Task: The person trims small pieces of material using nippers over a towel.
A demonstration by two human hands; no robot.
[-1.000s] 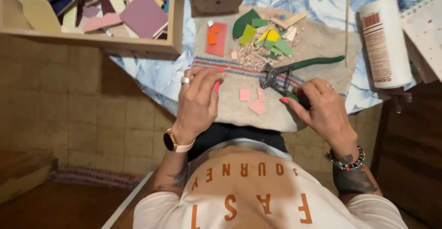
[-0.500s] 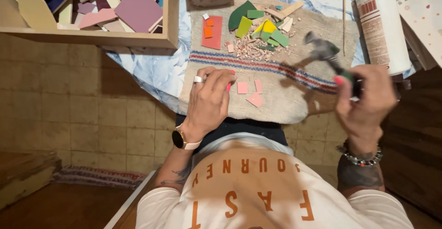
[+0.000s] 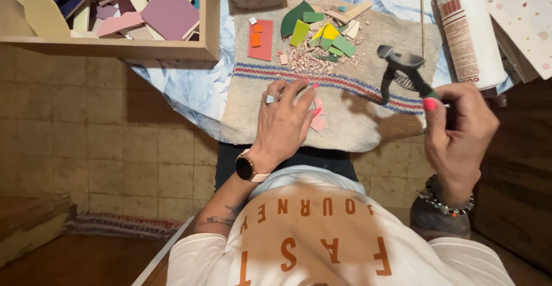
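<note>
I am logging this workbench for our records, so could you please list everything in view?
Beige woven cloth mat: one, red and blue stripes, on the table edge.
Pale pink tile pieces: a few, on the mat by the left fingers.
Red rectangular tile: one, with small orange squares on it, far end of mat.
Green and yellow tile shards: several, above a heap of pinkish chips.
Wooden tray: one, holding purple, pink and cream tiles, upper left.
White cylindrical bottle: one, right of mat.
Spotted spiral notebook: one, far right.
Green-handled tile nippers: one, raised over the mat.
Left hand: ring and watch, resting on the mat.
Right hand: bracelet, gripping the nippers.
</note>
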